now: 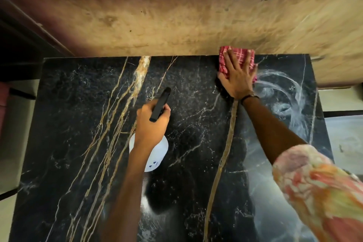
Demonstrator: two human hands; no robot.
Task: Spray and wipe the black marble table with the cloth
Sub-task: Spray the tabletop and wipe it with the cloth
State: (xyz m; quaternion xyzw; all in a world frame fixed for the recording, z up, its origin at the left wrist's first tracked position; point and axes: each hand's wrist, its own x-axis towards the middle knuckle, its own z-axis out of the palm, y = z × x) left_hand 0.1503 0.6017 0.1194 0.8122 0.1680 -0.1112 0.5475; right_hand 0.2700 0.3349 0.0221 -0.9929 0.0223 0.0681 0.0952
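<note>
Cloth (236, 61) under right hand (237, 80) (flat)

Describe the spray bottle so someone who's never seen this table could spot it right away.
Start at the black marble table with gold veins and look to its middle, left of the red checked cloth. There the left hand grips the spray bottle above the surface. It is the only white thing in hand, a round white body topped by a long black spray head.

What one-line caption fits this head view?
Right hand presses a red checked cloth on the black marble table; left hand grips a spray bottle.
</note>
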